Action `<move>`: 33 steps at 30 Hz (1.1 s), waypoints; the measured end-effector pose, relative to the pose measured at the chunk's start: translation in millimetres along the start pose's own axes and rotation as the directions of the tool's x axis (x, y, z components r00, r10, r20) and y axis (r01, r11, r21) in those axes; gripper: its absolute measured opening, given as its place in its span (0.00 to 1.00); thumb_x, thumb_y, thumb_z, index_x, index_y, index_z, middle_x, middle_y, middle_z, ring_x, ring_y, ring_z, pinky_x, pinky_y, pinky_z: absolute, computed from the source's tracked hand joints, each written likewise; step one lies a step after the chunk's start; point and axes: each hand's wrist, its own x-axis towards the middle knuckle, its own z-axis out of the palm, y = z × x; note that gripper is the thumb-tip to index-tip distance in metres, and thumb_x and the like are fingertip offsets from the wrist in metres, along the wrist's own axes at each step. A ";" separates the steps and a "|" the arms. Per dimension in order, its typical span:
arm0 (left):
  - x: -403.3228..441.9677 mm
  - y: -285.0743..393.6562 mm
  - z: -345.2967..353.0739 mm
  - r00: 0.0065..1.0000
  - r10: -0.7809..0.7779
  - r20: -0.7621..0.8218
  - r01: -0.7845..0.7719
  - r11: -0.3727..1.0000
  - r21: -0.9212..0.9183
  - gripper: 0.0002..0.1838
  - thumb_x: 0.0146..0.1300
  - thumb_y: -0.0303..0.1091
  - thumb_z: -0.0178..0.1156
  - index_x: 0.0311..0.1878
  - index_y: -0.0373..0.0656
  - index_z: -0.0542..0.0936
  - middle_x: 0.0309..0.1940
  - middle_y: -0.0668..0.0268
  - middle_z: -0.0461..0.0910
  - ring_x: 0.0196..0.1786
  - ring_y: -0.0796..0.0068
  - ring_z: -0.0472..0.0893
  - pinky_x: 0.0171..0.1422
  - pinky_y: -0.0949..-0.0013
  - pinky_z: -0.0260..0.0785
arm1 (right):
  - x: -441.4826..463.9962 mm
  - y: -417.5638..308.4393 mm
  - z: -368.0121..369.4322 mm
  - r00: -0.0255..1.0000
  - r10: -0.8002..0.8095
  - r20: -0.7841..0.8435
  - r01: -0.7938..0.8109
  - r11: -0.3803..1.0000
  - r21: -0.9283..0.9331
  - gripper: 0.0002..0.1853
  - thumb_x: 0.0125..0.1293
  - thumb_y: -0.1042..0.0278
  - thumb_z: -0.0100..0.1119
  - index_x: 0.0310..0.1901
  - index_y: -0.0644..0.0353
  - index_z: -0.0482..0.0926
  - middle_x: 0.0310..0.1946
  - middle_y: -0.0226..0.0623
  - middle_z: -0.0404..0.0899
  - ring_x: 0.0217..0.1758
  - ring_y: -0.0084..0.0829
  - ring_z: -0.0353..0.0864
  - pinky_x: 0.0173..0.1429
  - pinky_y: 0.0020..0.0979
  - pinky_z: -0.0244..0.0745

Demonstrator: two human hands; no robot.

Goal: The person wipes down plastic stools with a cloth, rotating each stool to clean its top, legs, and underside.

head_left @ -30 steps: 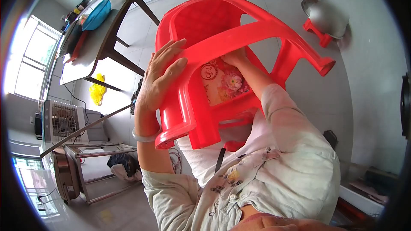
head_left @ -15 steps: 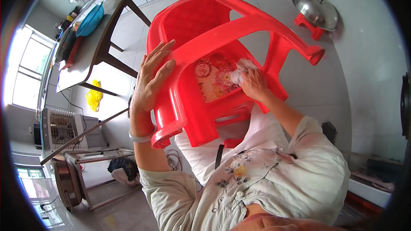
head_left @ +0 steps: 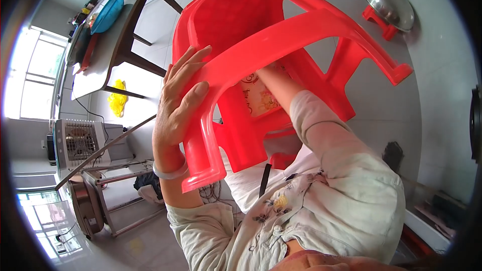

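A red plastic chair [head_left: 281, 45] lies tipped over my lap, its legs and arm turned toward me. My left hand [head_left: 178, 100] presses on the chair's left side, fingers stretched along the curved edge and thumb apart from them, holding it. My right forearm [head_left: 281, 88] reaches in under the curved arm of the chair. Behind that red band my right hand is hidden, along with whatever is in it. Part of the flower-printed seat panel [head_left: 258, 98] shows beside the forearm.
A table [head_left: 128, 25] with a blue basin [head_left: 108, 12] stands at the left. A yellow bag [head_left: 117, 99] lies on the floor below it. An air cooler [head_left: 78, 143] and a metal frame [head_left: 115, 195] are lower left. A metal lid [head_left: 386, 5] rests on a red stool [head_left: 380, 23] upper right.
My right hand, earlier wiping the printed panel with a white cloth, has moved deeper and out of sight behind the chair's arm. The chair looks slightly shifted; my left hand stays on it.
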 end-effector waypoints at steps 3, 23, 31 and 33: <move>-2.8 -1.2 -0.2 1.000 0.002 0.018 -0.002 1.000 -0.005 0.31 0.57 0.57 0.51 0.49 0.39 0.82 0.64 0.58 0.74 0.74 0.52 0.61 0.77 0.41 0.40 | 32.7 10.2 97.7 0.863 -0.463 -0.202 0.467 0.884 -0.030 0.26 0.61 0.49 0.57 0.59 0.48 0.71 0.54 0.39 0.78 0.52 0.42 0.81 0.59 0.46 0.73; -5.7 6.9 12.1 0.995 -0.039 -0.095 0.023 0.986 -0.168 0.34 0.53 0.53 0.59 0.60 0.40 0.79 0.64 0.51 0.72 0.74 0.55 0.61 0.74 0.55 0.54 | -111.3 165.9 97.9 0.163 -0.926 0.342 0.985 0.132 -0.112 0.13 0.54 0.62 0.60 0.40 0.58 0.78 0.44 0.39 0.77 0.58 0.45 0.75 0.65 0.54 0.64; -6.2 1.0 6.3 0.991 -0.117 -0.064 0.101 0.973 -0.208 0.31 0.56 0.51 0.59 0.59 0.40 0.79 0.63 0.55 0.74 0.74 0.55 0.61 0.73 0.55 0.56 | -69.5 166.7 96.0 -0.308 -0.910 0.277 0.725 -0.413 -0.551 0.11 0.52 0.66 0.58 0.39 0.51 0.78 0.39 0.38 0.79 0.52 0.44 0.76 0.61 0.53 0.68; -7.7 -1.3 4.5 1.000 0.020 0.006 -0.019 0.991 -0.132 0.29 0.56 0.50 0.59 0.56 0.39 0.80 0.63 0.56 0.75 0.73 0.55 0.62 0.74 0.54 0.55 | -33.8 123.0 110.9 0.055 -0.925 0.375 0.998 0.053 -0.017 0.10 0.54 0.65 0.53 0.38 0.52 0.79 0.39 0.39 0.78 0.51 0.48 0.73 0.60 0.54 0.68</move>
